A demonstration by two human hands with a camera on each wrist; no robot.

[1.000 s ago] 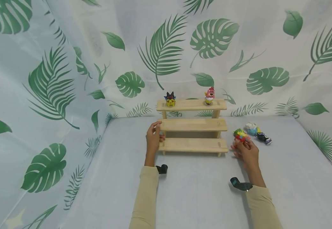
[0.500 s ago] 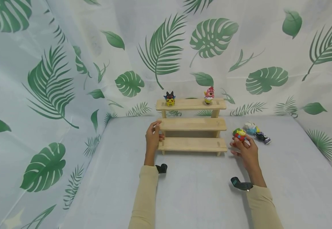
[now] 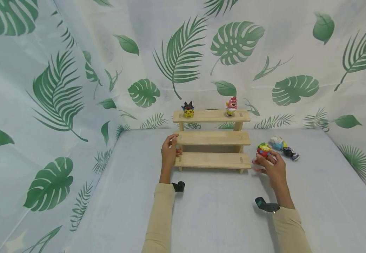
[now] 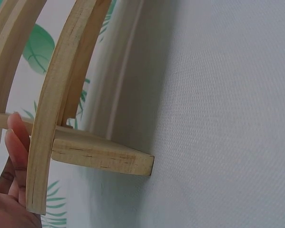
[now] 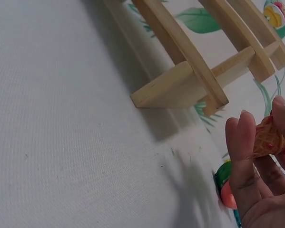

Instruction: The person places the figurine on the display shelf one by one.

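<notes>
My left hand [image 3: 169, 149] holds the left end of a three-tier wooden display stand [image 3: 212, 160]; in the left wrist view its fingertips [image 4: 17, 142] lie against a board's edge. Just off the stand's right end, my right hand [image 3: 272, 167] pinches a small red and yellow toy figure [image 3: 264, 149] with a green top. An orange waffle-patterned part of this figure [image 5: 265, 137] shows between thumb and fingers in the right wrist view. On the top tier stand a yellow figure with black ears [image 3: 188, 110], at left, and a pink figure [image 3: 231, 106], at right.
Beyond my right hand, a white and blue figure [image 3: 277, 143] and a black and white figure [image 3: 291, 153] lie close together on the white tabletop [image 3: 214, 211]. A leaf-printed cloth [image 3: 183, 63] hangs behind the stand and along the sides.
The toy figure in my right hand has shifted slightly left and turned, showing more of its red and blue side. My left hand stays at the stand's end.
</notes>
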